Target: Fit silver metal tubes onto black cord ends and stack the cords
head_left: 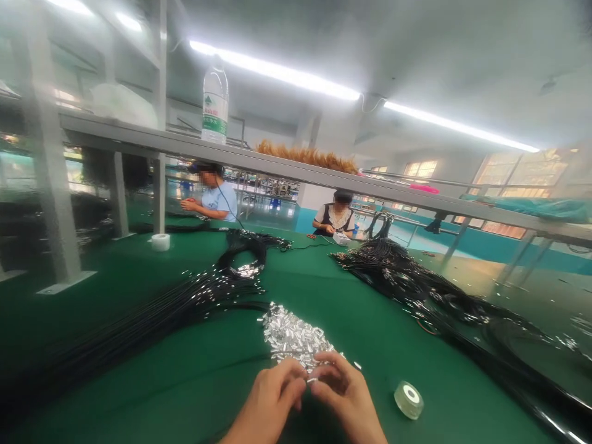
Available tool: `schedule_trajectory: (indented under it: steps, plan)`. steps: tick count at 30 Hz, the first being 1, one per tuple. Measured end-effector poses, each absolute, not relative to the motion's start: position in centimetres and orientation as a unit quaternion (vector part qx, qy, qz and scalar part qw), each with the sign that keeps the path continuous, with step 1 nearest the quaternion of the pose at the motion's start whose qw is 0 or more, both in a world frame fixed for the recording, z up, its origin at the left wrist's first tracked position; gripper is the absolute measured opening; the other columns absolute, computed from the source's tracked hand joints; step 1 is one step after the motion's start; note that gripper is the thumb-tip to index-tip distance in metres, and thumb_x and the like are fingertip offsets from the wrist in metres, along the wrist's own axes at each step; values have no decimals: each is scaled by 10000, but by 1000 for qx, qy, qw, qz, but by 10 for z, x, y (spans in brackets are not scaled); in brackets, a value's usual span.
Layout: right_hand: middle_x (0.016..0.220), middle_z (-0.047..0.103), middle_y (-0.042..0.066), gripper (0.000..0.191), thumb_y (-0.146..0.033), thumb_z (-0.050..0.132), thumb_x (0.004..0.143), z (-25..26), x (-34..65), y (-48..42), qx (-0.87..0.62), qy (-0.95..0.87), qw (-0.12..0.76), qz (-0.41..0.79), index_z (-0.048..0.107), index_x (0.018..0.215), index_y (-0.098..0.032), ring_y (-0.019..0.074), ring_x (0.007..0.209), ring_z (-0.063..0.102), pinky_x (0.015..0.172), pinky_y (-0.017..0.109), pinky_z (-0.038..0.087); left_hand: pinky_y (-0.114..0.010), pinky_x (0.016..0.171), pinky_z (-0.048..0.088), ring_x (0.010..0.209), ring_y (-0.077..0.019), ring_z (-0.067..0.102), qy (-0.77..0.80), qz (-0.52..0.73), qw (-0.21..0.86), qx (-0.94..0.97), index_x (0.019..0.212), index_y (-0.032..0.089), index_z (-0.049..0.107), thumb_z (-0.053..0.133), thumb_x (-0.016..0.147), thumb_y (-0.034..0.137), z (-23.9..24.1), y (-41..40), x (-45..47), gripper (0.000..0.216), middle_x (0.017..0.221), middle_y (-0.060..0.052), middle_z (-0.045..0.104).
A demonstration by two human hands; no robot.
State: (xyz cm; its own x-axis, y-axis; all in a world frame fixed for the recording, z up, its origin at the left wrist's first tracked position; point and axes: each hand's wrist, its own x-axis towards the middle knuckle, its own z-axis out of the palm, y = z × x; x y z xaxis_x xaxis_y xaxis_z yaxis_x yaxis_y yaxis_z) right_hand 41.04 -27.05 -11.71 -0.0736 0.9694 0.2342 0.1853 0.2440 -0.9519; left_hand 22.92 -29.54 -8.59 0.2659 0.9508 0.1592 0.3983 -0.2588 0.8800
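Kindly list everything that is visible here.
Flat tabletop: one, green, foreground
Small metal pieces: many, silver, heaped centrally
Thin cables: many, black, left and right
Round translucent roll: one, pale, near right
Second round roll: one, white, back left
Long metal shelf: one, grey, above tabletop
Plastic bottle: one, clear, on shelf
Fluffy material: one strip, brownish orange, shelf
Flat object: one, pink, on shelf
Thin sheet: one, teal, shelf's right
Rounded object: one, white, shelf's left
Tube lights: several, white, overhead
Windows: several, bright, right background
Co-workers: two, blue and dark clothing, background
Left hand: one, bare, bottom centre
Right hand: one, bare, beside it
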Motion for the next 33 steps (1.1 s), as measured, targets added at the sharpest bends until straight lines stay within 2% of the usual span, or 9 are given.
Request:
schedule_trajectory:
  steps: [2, 6, 8, 11, 15, 19, 25, 29, 33]
  plan:
    - [812, 722, 70, 402, -507, 653, 670, -121, 433, -261, -529, -609, 487, 335, 670, 928, -199, 277, 779, 656, 691, 357, 501, -204, 547, 335, 559, -135, 481, 484, 372, 382, 694, 998, 202, 658, 462, 873, 399, -88, -294, 229, 305, 573, 54, 526]
    - [816, 692, 121, 231, -379, 578, 701, -132, 477, -247, -650, -565, 470, 193, 688, 795, -200, 339, 819, 595, 760, 461, 409, -214, 524, 285, 562, -126, 391, 471, 379, 406, 685, 612, 174, 638, 466, 863, 443, -87, -291, 230, 406, 550, 49, 413]
    - [807, 678, 115, 148, -282, 593, 649, -138, 483, -244, -671, -571, 450, 146, 699, 729, -218, 342, 830, 566, 763, 445, 382, -218, 532, 281, 575, -131, 401, 476, 382, 413, 676, 561, 169, 591, 479, 849, 411, -87, -290, 229, 393, 545, 46, 417]
    - [726, 646, 80, 137, -219, 537, 681, -145, 479, -242, -684, -584, 426, 99, 655, 619, -251, 297, 778, 538, 695, 376, 364, -222, 550, 312, 600, -140, 441, 489, 389, 414, 662, 660, 169, 618, 464, 846, 382, -88, -290, 226, 322, 620, 26, 526]
    - [596, 586, 47, 204, -239, 474, 761, -146, 476, -241, -700, -581, 407, 75, 577, 586, -259, 256, 644, 502, 567, 332, 315, -238, 597, 383, 643, -159, 520, 489, 393, 427, 651, 938, 156, 666, 451, 844, 356, -93, -287, 223, 309, 782, -25, 671]
    - [692, 638, 54, 137, -198, 521, 706, -147, 483, -242, -689, -588, 413, 95, 646, 672, -242, 262, 710, 562, 646, 337, 376, -250, 652, 417, 699, -180, 578, 475, 405, 435, 649, 985, 146, 686, 476, 839, 382, -95, -284, 222, 348, 733, -26, 679]
    - [608, 553, 27, 124, -184, 572, 628, -141, 481, -249, -667, -564, 464, 147, 585, 524, -249, 253, 676, 492, 659, 353, 348, -253, 654, 441, 693, -192, 611, 466, 409, 440, 649, 926, 131, 716, 529, 804, 352, -95, -286, 222, 315, 684, -27, 679]
    - [606, 586, 5, 131, -356, 606, 712, -131, 458, -257, -589, -554, 515, 285, 601, 663, -234, 212, 584, 528, 599, 333, 407, -249, 643, 451, 676, -192, 620, 473, 413, 433, 647, 876, 136, 720, 535, 796, 338, -92, -287, 224, 286, 664, -26, 682]
    - [619, 640, 22, 293, -452, 730, 653, -123, 428, -265, -472, -556, 520, 444, 643, 724, -182, 200, 588, 597, 610, 318, 465, -227, 630, 445, 668, -180, 618, 482, 419, 416, 647, 801, 161, 723, 531, 798, 298, -86, -291, 227, 236, 670, -17, 687]
